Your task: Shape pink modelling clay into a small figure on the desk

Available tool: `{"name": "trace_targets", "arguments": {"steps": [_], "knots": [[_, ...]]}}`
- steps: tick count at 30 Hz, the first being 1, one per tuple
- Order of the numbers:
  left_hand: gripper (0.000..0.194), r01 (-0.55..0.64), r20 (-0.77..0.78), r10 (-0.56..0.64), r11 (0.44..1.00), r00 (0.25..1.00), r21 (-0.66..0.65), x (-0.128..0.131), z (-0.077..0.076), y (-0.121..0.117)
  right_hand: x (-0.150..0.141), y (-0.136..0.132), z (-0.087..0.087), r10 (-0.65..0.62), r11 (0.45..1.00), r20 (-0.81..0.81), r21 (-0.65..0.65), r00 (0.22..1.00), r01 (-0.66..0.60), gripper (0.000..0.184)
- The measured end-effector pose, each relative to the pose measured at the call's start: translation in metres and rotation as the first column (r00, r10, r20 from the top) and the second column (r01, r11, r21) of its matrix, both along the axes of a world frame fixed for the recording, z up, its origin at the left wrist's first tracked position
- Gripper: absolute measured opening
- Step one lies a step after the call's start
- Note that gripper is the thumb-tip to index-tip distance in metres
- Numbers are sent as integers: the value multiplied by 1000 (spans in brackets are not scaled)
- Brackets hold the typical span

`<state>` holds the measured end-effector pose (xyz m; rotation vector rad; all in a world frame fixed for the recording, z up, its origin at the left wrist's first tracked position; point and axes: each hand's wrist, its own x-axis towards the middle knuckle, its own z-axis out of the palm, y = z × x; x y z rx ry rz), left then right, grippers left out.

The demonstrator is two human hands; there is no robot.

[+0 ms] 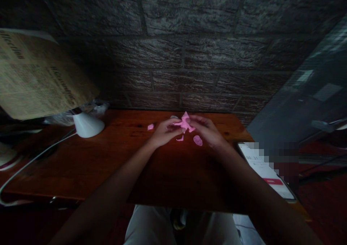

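Observation:
A pink figure (185, 122), soft-looking like modelling clay, with a pointed top and several stubby limbs, is held between my two hands just above the table. My left hand (166, 132) pinches its left limb between thumb and fingers. From the other side, my right hand (205, 129) has its fingers closed on the figure's right edge. Below the hands on the wood lie a flat pink oval piece (197, 140) and a small curved pink scrap (180, 138). Another pink lump (150, 127) rests left of my left hand.
A lamp with a newsprint shade (40, 78) and white base (88, 125) stands on the wooden table (108, 158) at left, its cable trailing forward. On the right lies a lit phone (267, 172). A stone-block wall (162, 56) rises behind the table.

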<state>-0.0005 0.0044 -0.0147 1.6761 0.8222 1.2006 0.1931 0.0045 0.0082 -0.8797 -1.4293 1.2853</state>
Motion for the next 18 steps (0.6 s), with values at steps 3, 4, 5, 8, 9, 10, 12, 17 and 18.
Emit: {"name": "trace_targets", "arguments": {"steps": [3, 4, 5, 8, 9, 10, 12, 17, 18], "knots": [[32, 13, -12, -13, 1000, 1000, -6, 1, -2, 0, -1, 0, -2, 13, 999, -70, -47, 997, -17, 32], [32, 18, -8, -18, 1000, 1000, -4, 1, -2, -1, -1, 0, -2, 23, 999, -84, -45, 996, -27, 32], [31, 25, 0, -25, 1000, 1000, -1, 2, -2, -1, -1, 0, -2, 36, 998, -91, -38, 995, -40, 32], [29, 36, 21, -36, 999, 999, 10, 2, 0, -1, 0, -2, -1, 70, 997, -83, -14, 994, -71, 34], [28, 34, 23, -35, 999, 999, 11, 2, 1, -2, 1, -3, 0, 75, 997, -75, -10, 994, -76, 35], [28, 33, 21, -33, 999, 999, 9, 2, 1, -2, 1, -3, 1, 73, 997, -68, -7, 995, -74, 35], [28, 27, 7, -27, 1000, 1000, -4, 2, 2, -2, 1, -4, 1, 66, 998, -53, 1, 996, -66, 37], [30, -10, -12, 9, 1000, 1000, -29, 1, 1, -2, 1, -4, 2, 63, 998, -7, 27, 998, -63, 37], [30, -9, -17, 9, 1000, 1000, -26, 1, 1, -3, 1, -4, 2, 60, 998, 5, 33, 998, -60, 37]]}}
